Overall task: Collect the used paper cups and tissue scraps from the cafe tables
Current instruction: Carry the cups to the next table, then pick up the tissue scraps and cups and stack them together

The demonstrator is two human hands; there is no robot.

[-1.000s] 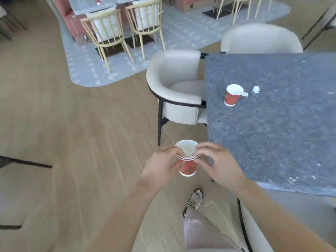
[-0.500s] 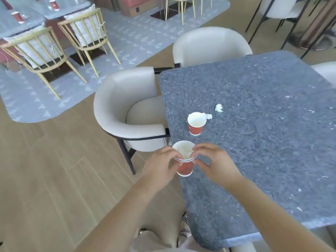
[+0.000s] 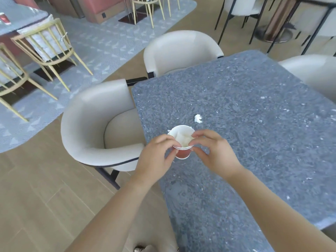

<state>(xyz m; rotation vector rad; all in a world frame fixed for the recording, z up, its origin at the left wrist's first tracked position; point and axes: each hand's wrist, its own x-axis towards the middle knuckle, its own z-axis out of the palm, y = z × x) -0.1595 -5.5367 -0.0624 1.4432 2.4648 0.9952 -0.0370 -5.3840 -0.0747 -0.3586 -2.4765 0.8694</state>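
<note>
Both my hands hold a red paper cup stack (image 3: 182,154) by its rim, just above the near left part of the grey stone table (image 3: 254,124). My left hand (image 3: 154,157) pinches the left side and my right hand (image 3: 216,153) the right side. White tissue lies inside the top cup. A crumpled tissue scrap (image 3: 198,118) rests on the table just beyond the cups. The single cup that stood on this table earlier does not show apart from the stack.
Cream armchairs stand on the table's left (image 3: 94,128), far (image 3: 180,51) and right (image 3: 312,75) sides. Another red cup (image 3: 4,18) sits on a far-left table behind yellow wooden chairs (image 3: 45,44). A grey rug covers the floor there.
I have come closer to the table. The held stack moved forward over the spot where the lone cup stood, and that cup is no longer separately visible.
</note>
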